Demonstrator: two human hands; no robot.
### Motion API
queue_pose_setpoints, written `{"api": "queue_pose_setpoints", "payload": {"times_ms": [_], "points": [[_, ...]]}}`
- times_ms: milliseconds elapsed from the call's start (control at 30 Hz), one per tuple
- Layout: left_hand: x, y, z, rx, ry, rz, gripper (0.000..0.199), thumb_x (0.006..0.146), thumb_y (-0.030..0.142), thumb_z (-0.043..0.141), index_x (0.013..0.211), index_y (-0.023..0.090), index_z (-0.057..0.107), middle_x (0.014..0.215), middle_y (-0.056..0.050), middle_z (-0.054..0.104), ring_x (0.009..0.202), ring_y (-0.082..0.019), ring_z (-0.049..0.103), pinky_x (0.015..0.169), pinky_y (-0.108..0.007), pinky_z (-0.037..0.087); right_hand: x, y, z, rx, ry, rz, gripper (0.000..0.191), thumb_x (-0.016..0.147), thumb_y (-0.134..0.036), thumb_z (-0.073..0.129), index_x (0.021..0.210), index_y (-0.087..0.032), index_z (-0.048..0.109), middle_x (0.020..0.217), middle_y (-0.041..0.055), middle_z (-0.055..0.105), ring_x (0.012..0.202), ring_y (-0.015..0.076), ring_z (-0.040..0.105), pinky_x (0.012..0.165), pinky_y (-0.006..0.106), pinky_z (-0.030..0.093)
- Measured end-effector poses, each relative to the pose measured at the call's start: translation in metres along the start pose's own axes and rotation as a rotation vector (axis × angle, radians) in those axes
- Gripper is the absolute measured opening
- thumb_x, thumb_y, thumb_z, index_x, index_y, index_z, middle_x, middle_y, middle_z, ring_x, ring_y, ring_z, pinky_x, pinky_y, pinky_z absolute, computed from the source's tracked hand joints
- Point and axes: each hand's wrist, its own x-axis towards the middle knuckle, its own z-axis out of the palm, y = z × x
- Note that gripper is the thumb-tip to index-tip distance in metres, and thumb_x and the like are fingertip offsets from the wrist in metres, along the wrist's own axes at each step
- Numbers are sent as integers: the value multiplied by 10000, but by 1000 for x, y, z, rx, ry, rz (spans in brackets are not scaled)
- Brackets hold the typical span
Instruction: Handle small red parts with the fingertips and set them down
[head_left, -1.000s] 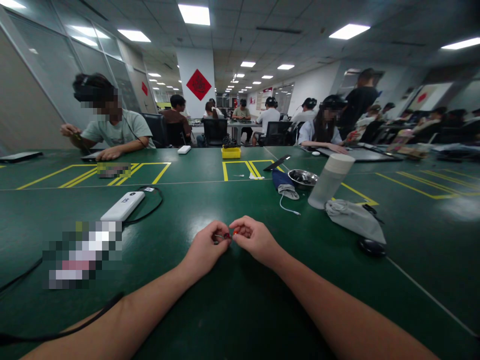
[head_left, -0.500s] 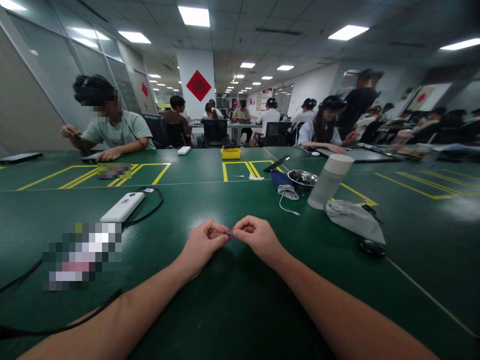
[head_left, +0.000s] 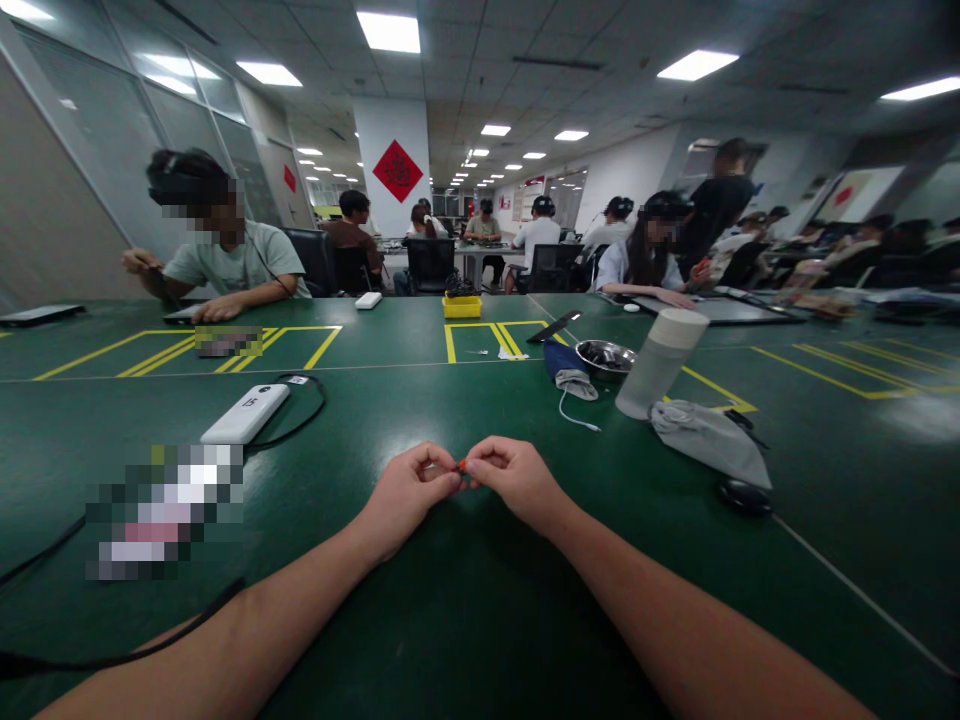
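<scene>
Just above the green table [head_left: 480, 600], my left hand [head_left: 411, 490] and my right hand [head_left: 517, 482] meet at their fingertips. Between them is a small orange-red piece [head_left: 462, 466], too small and too covered by the fingers for me to tell its kind. Both hands are closed in a pinch on it, thumb against index finger. A darker bit shows beside the orange part, at the left fingertips.
A white power bank [head_left: 246, 414] with a black cable lies left. To the right are a frosted bottle [head_left: 660, 365], a grey pouch [head_left: 709, 440], a black mouse [head_left: 744, 496] and a metal bowl [head_left: 626, 352]. A yellow box [head_left: 462, 307] stands ahead. Several people sit beyond.
The fingertips have shifted slightly, and the small piece has turned so more of its orange part shows and less of the metallic-looking part. Both hands stay in nearly the same place.
</scene>
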Motion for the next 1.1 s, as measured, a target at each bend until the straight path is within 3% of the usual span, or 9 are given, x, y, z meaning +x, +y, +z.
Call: {"api": "queue_pose_setpoints", "payload": {"times_ms": [200, 433, 633, 767, 933, 1100], "points": [[1, 0, 0, -2, -3, 14, 115, 752, 219, 633, 826, 172, 559, 752, -9, 674, 715, -143, 643, 682, -255, 476, 0, -1, 0, -54, 11, 7, 156, 751, -256, 634, 839, -128, 645, 711, 40, 662, 633, 149, 630, 614, 277, 495], [3, -1, 0, 35, 24, 13, 138, 725, 184, 641, 843, 166, 571, 710, 20, 623, 622, -105, 582, 588, -214, 436, 1, 5, 0, -129, 11, -43, 96, 741, -186, 607, 819, -139, 637, 724, 28, 647, 640, 144, 642, 606, 257, 485], [2, 0, -1, 35, -9, 30, 206, 752, 195, 624, 952, 168, 584, 778, 4, 627, 657, -103, 575, 600, -210, 425, 0, 6, -2, -151, -19, -49, 97, 738, -167, 590, 825, -145, 627, 742, 27, 651, 658, 142, 644, 619, 254, 483], [2, 1, -1, 41, -38, 42, 227, 774, 217, 609, 994, 163, 595, 755, -1, 625, 627, -105, 570, 586, -217, 428, -1, 5, -1, -112, -84, -7, 135, 766, -157, 567, 897, -150, 598, 755, 22, 640, 667, 137, 639, 627, 253, 486], [2, 0, -1, 6, -9, 25, 266, 764, 238, 624, 1019, 164, 607, 852, -36, 678, 728, -143, 632, 695, -263, 483, -3, 4, 2, 37, -167, 16, 294, 758, -172, 620, 1026, -176, 500, 871, 27, 620, 690, 131, 635, 643, 269, 506], [3, -2, -2, 51, -22, 33, 301, 773, 236, 611, 1064, 162, 598, 933, -58, 688, 784, -163, 659, 733, -287, 501, -1, 7, 1, 125, -164, 52, 311, 759, -235, 657, 1005, -180, 474, 862, 22, 612, 665, 131, 632, 648, 290, 509]]}}
